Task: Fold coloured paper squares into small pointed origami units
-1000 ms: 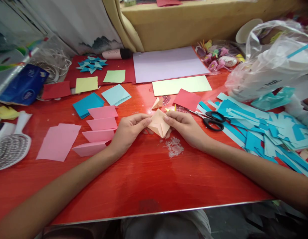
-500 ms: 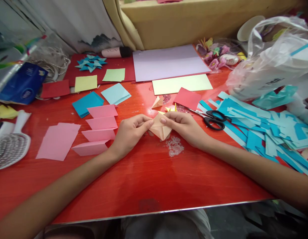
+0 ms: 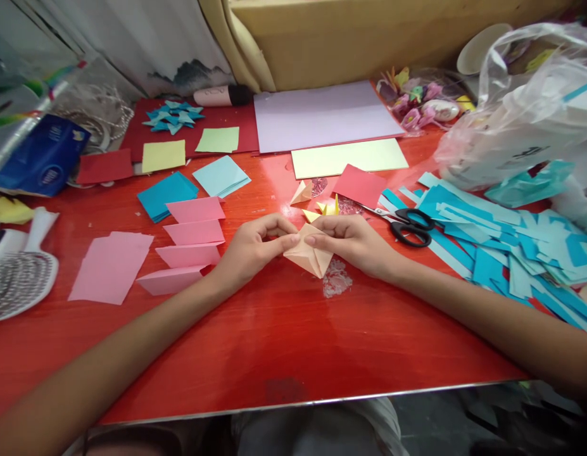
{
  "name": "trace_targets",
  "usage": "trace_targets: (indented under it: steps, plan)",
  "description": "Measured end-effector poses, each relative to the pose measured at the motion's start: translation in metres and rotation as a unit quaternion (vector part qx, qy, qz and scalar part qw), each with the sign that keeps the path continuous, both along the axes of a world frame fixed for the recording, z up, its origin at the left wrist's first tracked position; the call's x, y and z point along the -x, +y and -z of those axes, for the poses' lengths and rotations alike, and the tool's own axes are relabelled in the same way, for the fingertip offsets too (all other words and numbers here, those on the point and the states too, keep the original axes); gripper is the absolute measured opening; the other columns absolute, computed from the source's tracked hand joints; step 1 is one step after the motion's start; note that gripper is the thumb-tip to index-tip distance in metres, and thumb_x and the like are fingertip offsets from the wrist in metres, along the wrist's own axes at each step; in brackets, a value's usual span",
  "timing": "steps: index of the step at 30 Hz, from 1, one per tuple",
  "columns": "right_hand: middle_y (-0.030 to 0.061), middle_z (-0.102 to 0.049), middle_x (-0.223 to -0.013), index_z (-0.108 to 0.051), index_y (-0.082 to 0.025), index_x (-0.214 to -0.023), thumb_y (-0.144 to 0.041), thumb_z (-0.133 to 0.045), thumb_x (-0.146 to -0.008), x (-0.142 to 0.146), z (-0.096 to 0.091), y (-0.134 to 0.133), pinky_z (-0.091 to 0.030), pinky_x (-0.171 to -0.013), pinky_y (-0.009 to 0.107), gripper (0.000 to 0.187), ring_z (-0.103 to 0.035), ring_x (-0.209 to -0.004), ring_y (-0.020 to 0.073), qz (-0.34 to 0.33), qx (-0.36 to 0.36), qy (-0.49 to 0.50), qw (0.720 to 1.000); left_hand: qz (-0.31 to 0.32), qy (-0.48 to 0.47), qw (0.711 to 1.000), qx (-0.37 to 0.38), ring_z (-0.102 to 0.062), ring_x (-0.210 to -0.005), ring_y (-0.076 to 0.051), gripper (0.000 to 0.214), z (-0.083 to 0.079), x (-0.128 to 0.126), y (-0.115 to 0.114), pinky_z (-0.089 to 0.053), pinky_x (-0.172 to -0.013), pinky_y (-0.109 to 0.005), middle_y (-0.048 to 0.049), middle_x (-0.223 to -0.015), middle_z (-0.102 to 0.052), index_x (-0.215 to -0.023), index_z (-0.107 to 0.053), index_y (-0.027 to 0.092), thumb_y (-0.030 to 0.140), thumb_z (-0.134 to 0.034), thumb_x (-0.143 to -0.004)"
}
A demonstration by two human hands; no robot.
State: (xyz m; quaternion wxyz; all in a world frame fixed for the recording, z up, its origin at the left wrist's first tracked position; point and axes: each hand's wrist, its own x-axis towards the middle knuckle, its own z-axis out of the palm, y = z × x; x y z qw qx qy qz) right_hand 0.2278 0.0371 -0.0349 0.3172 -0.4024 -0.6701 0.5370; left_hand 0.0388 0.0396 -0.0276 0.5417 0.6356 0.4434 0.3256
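A peach sheet of folded paper point(image 3: 313, 254), roughly diamond-shaped with a crease down its lower point, is held between both hands just above the table. My left hand point(image 3: 262, 244) pinches its left edge between thumb and fingers. On its upper right side, my right hand point(image 3: 357, 244) is closed with the thumb pressed on top. Just behind the hands lie yellow folded pieces point(image 3: 325, 208) and a small peach folded piece point(image 3: 301, 192). Beyond my right hand rest black-handled scissors point(image 3: 411, 227), their blades partly under a red paper square point(image 3: 359, 185).
Blue paper strips point(image 3: 511, 234) pile up at the right, below a clear plastic bag point(image 3: 525, 126). Pink folded papers point(image 3: 189, 256) and pink sheets point(image 3: 110, 266) lie left of my hands, near a hairbrush point(image 3: 25, 278). The table's front edge point(image 3: 274, 404) runs close to me.
The peach paper has turned slightly, its lower point shifting right and down. Both hands keep hold of it and have moved a little to the right.
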Motion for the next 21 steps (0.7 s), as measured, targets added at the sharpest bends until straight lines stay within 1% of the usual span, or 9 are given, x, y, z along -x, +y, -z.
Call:
trace_targets:
  steps: [3,6,10,12,15,18,21]
  plan:
    - [-0.0026,-0.043,-0.063,-0.056,-0.013,-0.072,-0.036,-0.056,-0.082,-0.0009,-0.0008,-0.0002,-0.027,-0.049,0.021,0.025,-0.04,-0.056,0.007,-0.018,0.009,0.007,1.0,0.012,0.003,1.0,0.005,-0.045,-0.059,-0.01,0.016,-0.0015,0.0002,0.0005,-0.035,-0.056,-0.022,0.0022,-0.064,-0.052,-0.071,-0.057,0.017,0.032,-0.062,-0.075]
    - [-0.0016,-0.047,-0.065,-0.058,-0.013,-0.078,-0.039,-0.056,-0.082,-0.0021,-0.0013,-0.0004,-0.03,-0.05,0.021,0.026,-0.043,-0.058,0.0081,-0.037,0.028,0.009,0.999,0.021,0.009,1.0,0.004,-0.044,-0.059,-0.009,0.016,-0.0022,0.0007,0.0004,-0.035,-0.057,-0.022,0.0025,-0.064,-0.051,-0.07,-0.057,0.017,0.032,-0.063,-0.075]
    - [-0.0011,-0.049,-0.066,-0.058,-0.013,-0.081,-0.04,-0.055,-0.082,-0.0038,-0.0012,0.0004,-0.032,-0.051,0.021,0.027,-0.046,-0.059,0.0088,-0.051,0.044,0.014,0.998,0.027,0.018,0.999,-0.011,-0.047,-0.063,-0.01,0.015,-0.0015,0.001,-0.0001,-0.036,-0.059,-0.022,0.0019,-0.069,-0.054,-0.072,-0.059,0.018,0.032,-0.062,-0.076]
    - [-0.0015,-0.048,-0.064,-0.058,-0.013,-0.079,-0.039,-0.054,-0.082,-0.0046,-0.0012,0.0012,-0.03,-0.049,0.021,0.027,-0.044,-0.057,0.0083,-0.062,0.037,-0.003,0.997,0.029,0.022,0.999,-0.018,-0.047,-0.065,-0.01,0.015,-0.0015,0.0007,-0.0005,-0.036,-0.059,-0.022,0.0016,-0.071,-0.055,-0.073,-0.058,0.018,0.032,-0.062,-0.076]
    - [-0.0027,-0.043,-0.061,-0.057,-0.014,-0.073,-0.038,-0.053,-0.083,-0.0055,-0.0021,0.0021,-0.026,-0.046,0.02,0.026,-0.039,-0.055,0.0073,-0.086,0.003,-0.039,0.996,0.027,0.033,0.999,-0.025,-0.047,-0.064,-0.01,0.016,-0.0031,0.0002,-0.0016,-0.036,-0.059,-0.022,0.0017,-0.07,-0.055,-0.072,-0.058,0.018,0.033,-0.061,-0.076]
    - [-0.0034,-0.042,-0.06,-0.055,-0.014,-0.071,-0.036,-0.052,-0.084,-0.0059,-0.0037,0.0019,-0.026,-0.045,0.02,0.025,-0.037,-0.053,0.0068,-0.107,-0.029,-0.068,0.991,0.038,0.046,0.998,-0.032,-0.047,-0.064,-0.01,0.017,-0.0052,0.0001,-0.0027,-0.036,-0.06,-0.022,0.0021,-0.068,-0.054,-0.069,-0.057,0.017,0.032,-0.058,-0.078]
    - [-0.0033,-0.043,-0.059,-0.055,-0.014,-0.071,-0.034,-0.052,-0.085,-0.0058,-0.0041,0.0013,-0.026,-0.046,0.02,0.024,-0.038,-0.053,0.0068,-0.122,-0.043,-0.092,0.987,0.042,0.06,0.997,-0.036,-0.047,-0.064,-0.01,0.02,-0.0048,-0.0002,-0.0029,-0.037,-0.061,-0.022,0.0022,-0.065,-0.053,-0.066,-0.056,0.017,0.031,-0.055,-0.08]
